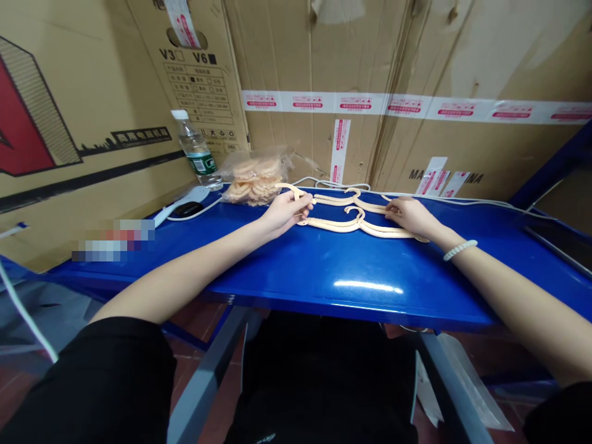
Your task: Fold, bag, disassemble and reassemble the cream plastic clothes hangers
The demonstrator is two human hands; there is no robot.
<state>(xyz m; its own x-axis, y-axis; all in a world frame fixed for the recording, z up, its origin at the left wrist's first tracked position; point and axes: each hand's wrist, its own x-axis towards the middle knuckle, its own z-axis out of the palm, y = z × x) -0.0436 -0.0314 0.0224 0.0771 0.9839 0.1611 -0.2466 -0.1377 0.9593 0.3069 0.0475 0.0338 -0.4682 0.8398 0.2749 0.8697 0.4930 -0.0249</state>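
Two beige plastic clothes hangers lie on the blue table, one behind the other, hooks pointing up and away from me. The front hanger (335, 226) stretches between my two hands, its right end beneath my right wrist. Behind it is the back hanger (335, 200). My left hand (285, 214) is closed in a pinch on a small beige plastic piece (289, 187), held over the hangers' left ends. My right hand (411, 216) has its fingers bent round the right end of the back hanger, partly hiding it.
A clear bag of beige plastic parts (256, 176) lies behind my left hand. Left of it stand a water bottle (197, 151) and a black mouse-like object (187, 209). A white cable (462, 200) runs along the back, before large cardboard boxes (296, 55). A dark flat device (559, 246) lies far right.
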